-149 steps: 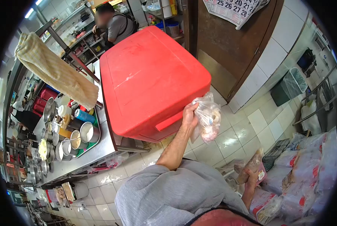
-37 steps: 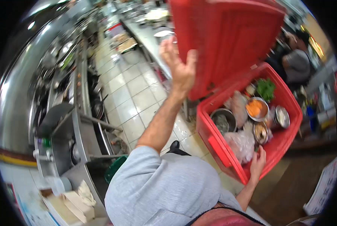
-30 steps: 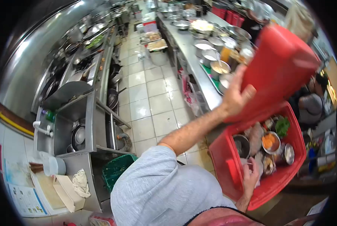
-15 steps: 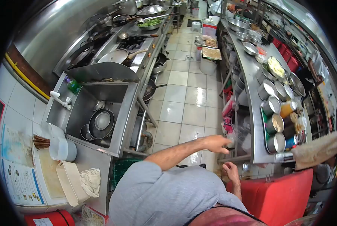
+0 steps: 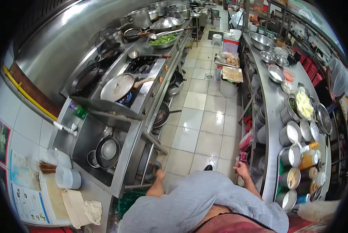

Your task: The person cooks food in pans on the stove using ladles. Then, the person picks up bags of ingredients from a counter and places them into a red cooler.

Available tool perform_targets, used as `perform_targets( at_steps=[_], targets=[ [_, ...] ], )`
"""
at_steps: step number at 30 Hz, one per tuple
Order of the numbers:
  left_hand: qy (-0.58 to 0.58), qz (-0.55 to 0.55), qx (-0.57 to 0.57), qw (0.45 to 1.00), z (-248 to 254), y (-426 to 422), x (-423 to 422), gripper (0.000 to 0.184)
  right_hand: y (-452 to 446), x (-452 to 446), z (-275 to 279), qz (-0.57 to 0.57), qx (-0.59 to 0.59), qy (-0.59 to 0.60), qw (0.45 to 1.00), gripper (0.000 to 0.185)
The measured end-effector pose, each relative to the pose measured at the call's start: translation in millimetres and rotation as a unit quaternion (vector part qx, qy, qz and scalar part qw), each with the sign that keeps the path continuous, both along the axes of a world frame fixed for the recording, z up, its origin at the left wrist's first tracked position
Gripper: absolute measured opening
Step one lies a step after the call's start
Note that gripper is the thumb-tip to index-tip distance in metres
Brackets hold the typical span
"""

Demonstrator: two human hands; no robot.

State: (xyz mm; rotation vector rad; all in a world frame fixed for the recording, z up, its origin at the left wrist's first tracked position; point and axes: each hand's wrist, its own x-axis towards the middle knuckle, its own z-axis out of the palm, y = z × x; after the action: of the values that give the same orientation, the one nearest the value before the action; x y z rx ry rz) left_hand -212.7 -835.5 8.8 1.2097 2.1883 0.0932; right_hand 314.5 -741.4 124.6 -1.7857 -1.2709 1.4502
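My left hand (image 5: 159, 175) hangs low beside the sink stand, close to the drain pipe (image 5: 154, 166) under it. Its fingers are mostly hidden, and whether it touches the pipe I cannot tell. On the other side, my right hand (image 5: 242, 169) is held by the front of the right-hand steel counter (image 5: 268, 147), its fingers curled in and nothing seen in them. The sink (image 5: 79, 149) at left holds a dark pan (image 5: 101, 155) with a metal bowl (image 5: 108, 149) inside it.
A wok (image 5: 117, 87) sits by a lit blue burner (image 5: 126, 99). Bowls and sauce pots (image 5: 290, 134) line the right counter. The tiled aisle (image 5: 195, 116) runs ahead, with a lidded bin (image 5: 229, 87) on its right. Another person (image 5: 337, 79) stands beyond the counter.
My left arm has swung from across my front over to the left, by the sink. The view has advanced along the aisle and turned slightly. My right hand's fingers are more curled.
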Motion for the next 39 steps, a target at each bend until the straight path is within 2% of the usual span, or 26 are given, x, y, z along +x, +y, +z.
perform_targets(
  at_steps=[1, 2, 3, 4, 5, 6, 7, 10, 11, 13, 14, 17, 19, 20, 22, 23, 24, 25, 26, 27, 29, 32, 34, 36, 37, 39],
  targets=[
    [-0.059, 0.116, -0.083, 0.988, -24.7, -17.7, -22.7, 0.036, 27.7, -1.4, 16.1, 0.027, 0.006, -0.021, 0.999, 0.018],
    [-0.069, 0.112, -0.105, 0.986, -17.7, -18.5, -10.9, 0.034, 57.8, -3.0, 30.4, 0.053, 0.015, -0.043, 0.998, 0.019],
    [-0.078, 0.108, -0.127, 0.983, -4.5, -16.2, 2.3, 0.034, 86.4, -2.7, 25.9, 0.051, 0.033, -0.040, 0.997, 0.022],
    [-0.087, 0.104, -0.150, 0.979, -4.5, -14.8, 11.0, 0.034, 116.8, 1.9, 14.2, 0.093, 0.061, -0.090, 0.990, 0.024],
    [-0.106, 0.127, -0.141, 0.976, -18.0, -10.3, 13.5, 0.034, 140.4, -1.0, 18.4, 0.111, 0.089, -0.110, 0.984, 0.025],
    [-0.124, 0.151, -0.131, 0.972, 1.1, -1.2, 26.7, 0.034, 163.2, -7.4, 27.6, 0.130, 0.115, -0.132, 0.976, 0.027],
    [-0.142, 0.174, -0.122, 0.967, 51.6, 12.7, 50.2, 0.035, 184.3, -15.7, 30.5, 0.127, 0.103, -0.097, 0.982, 0.028],
    [-0.181, 0.180, -0.069, 0.964, 50.1, 67.4, 73.6, 0.036, 243.6, -44.2, 42.4, 0.153, 0.103, -0.058, 0.981, 0.028],
    [-0.179, 0.183, -0.073, 0.964, 49.0, 84.6, 77.7, 0.036, 256.8, -50.7, 42.4, 0.179, 0.114, -0.052, 0.976, 0.028],
    [-0.130, 0.134, 0.020, 0.982, 36.1, 127.0, 77.2, 0.036, 283.8, -59.5, 31.6, 0.185, 0.107, -0.035, 0.976, 0.028],
    [-0.130, 0.133, 0.022, 0.982, 27.4, 148.5, 73.0, 0.036, 299.4, -62.9, 25.0, 0.188, 0.105, -0.021, 0.976, 0.027],
    [-0.150, 0.169, 0.052, 0.973, 9.0, 216.9, 54.9, 0.036, 331.7, -57.8, 7.7, 0.155, 0.059, 0.005, 0.986, 0.026],
    [-0.162, 0.168, -0.020, 0.972, 6.0, 263.3, 39.1, 0.039, 349.5, -43.8, -10.6, 0.129, 0.015, -0.006, 0.992, 0.025],
    [-0.164, 0.163, -0.020, 0.973, 5.3, 287.1, 33.3, 0.039, 357.3, -32.2, -22.0, 0.115, 0.000, -0.019, 0.993, 0.024],
    [-0.155, 0.134, -0.089, 0.975, 6.1, 341.9, 22.7, 0.040, 366.6, -10.4, -22.3, 0.030, -0.049, -0.021, 0.998, 0.019],
    [-0.156, 0.129, -0.088, 0.975, 3.3, 375.5, 18.4, 0.040, 372.2, 1.7, -20.4, -0.014, -0.096, -0.032, 0.995, 0.017],
    [-0.139, 0.054, -0.075, 0.986, -0.9, 408.8, 11.9, 0.040, 372.9, 13.8, -23.3, -0.056, -0.147, -0.042, 0.987, 0.016],
    [-0.120, -0.020, -0.063, 0.991, -1.1, 439.4, 4.9, 0.041, 371.9, 33.9, -49.3, -0.086, -0.153, -0.043, 0.984, 0.016],
    [-0.106, -0.006, -0.021, 0.994, 14.9, 475.0, 10.2, 0.043, 379.9, 54.1, -79.4, -0.115, -0.159, -0.044, 0.980, 0.016],
    [-0.051, -0.036, 0.018, 0.998, 24.1, 510.9, 14.2, 0.043, 391.4, 70.4, -96.4, -0.116, -0.167, -0.043, 0.978, 0.016],
    [-0.100, -0.027, 0.099, 0.990, 42.6, 576.6, 17.9, 0.044, 393.5, 86.9, -117.6, -0.119, -0.204, -0.110, 0.965, 0.012],
    [-0.122, -0.040, 0.078, 0.989, 82.9, 665.6, 37.7, 0.044, 425.6, 63.8, -94.7, -0.117, -0.188, -0.078, 0.972, 0.010],
    [-0.137, -0.030, 0.135, 0.981, 90.5, 698.8, 52.0, 0.043, 456.6, 44.8, -87.7, -0.122, -0.202, -0.071, 0.969, 0.011],
    [-0.134, -0.031, 0.129, 0.982, 96.3, 714.6, 67.4, 0.042, 488.1, 37.3, -91.3, -0.109, -0.196, -0.026, 0.974, 0.014],
    [-0.132, -0.037, 0.127, 0.982, 100.2, 726.3, 73.1, 0.041, 508.2, 38.1, -106.7, -0.041, -0.184, -0.068, 0.980, 0.019],
    [-0.121, -0.039, 0.119, 0.985, 80.6, 734.7, 73.7, 0.042, 557.7, 41.6, -116.2, -0.036, -0.166, -0.066, 0.983, 0.021]
  ],
)
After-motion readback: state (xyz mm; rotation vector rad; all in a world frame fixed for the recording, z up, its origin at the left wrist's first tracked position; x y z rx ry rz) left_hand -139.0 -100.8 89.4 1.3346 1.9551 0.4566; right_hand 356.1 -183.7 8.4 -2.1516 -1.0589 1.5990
